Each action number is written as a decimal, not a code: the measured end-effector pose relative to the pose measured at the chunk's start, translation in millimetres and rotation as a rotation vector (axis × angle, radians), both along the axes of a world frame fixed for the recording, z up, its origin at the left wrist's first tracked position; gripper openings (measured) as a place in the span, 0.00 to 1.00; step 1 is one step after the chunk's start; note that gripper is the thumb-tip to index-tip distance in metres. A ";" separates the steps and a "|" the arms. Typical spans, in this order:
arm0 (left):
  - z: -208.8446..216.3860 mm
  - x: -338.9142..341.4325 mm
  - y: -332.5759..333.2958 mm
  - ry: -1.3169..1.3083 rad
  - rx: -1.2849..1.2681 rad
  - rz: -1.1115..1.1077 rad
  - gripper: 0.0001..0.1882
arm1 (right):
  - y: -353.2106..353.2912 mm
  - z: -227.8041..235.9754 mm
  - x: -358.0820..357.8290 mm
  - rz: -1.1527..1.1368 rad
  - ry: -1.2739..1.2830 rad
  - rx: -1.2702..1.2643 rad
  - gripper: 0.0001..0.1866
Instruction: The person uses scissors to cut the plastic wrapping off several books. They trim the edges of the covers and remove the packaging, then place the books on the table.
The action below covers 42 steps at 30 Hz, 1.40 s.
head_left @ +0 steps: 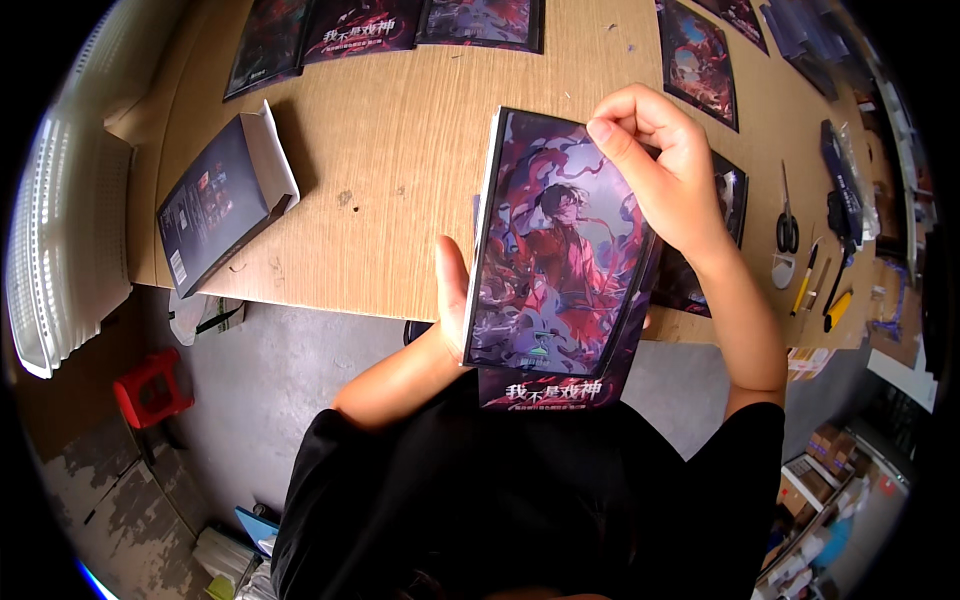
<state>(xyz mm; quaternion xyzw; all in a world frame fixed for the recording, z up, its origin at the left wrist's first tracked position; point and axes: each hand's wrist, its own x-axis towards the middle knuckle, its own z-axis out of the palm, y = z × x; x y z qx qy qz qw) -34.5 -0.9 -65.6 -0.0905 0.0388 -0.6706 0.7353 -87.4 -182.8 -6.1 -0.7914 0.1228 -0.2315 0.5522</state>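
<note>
A dark illustrated book [560, 240] with a red-robed figure on its front is tilted in front of me, over the table's near edge. My left hand [455, 295] supports it from below, thumb along its left side and a fingertip showing past the right edge. My right hand [660, 165] is closed at the upper right corner, thumb and forefinger pinched there. Beneath the book, a second dark printed piece [555, 393] with light lettering sticks out at the bottom. Whether the two are joined is hidden.
On the wooden table [390, 130], an open dark box [225, 200] lies at left. Several illustrated pieces [360, 25] lie along the far side, another [700, 65] at far right. Scissors [788, 225] and a yellow cutter [838, 312] sit at right. A white plastic basket [75, 230] borders the left.
</note>
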 end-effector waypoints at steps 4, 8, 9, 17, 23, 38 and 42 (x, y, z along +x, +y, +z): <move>9.2 -2.3 -5.2 -0.232 0.095 -0.074 0.67 | 0.9 6.9 1.3 0.014 -0.019 0.037 0.05; 8.8 -9.8 -10.6 -0.196 -0.130 -0.224 0.72 | 1.3 10.1 3.5 0.052 -0.044 0.035 0.06; 8.0 -10.3 -10.7 -0.187 -0.146 -0.230 0.71 | 0.0 10.5 3.0 0.057 -0.037 0.047 0.06; -16.3 -3.5 -7.1 -0.448 0.239 -0.439 0.59 | -12.0 29.6 -3.3 0.061 -0.097 -0.071 0.04; -5.1 4.9 -1.5 -0.480 -0.124 -0.357 0.67 | -50.1 66.7 -0.6 -0.390 -0.629 -0.098 0.06; 2.4 17.3 8.2 -0.501 -0.033 -0.479 0.64 | -98.9 69.2 -19.1 -0.383 -0.337 -0.113 0.07; 7.0 20.5 1.7 -0.477 -0.023 -0.515 0.63 | -98.6 77.6 -16.3 -0.298 -0.206 -0.033 0.06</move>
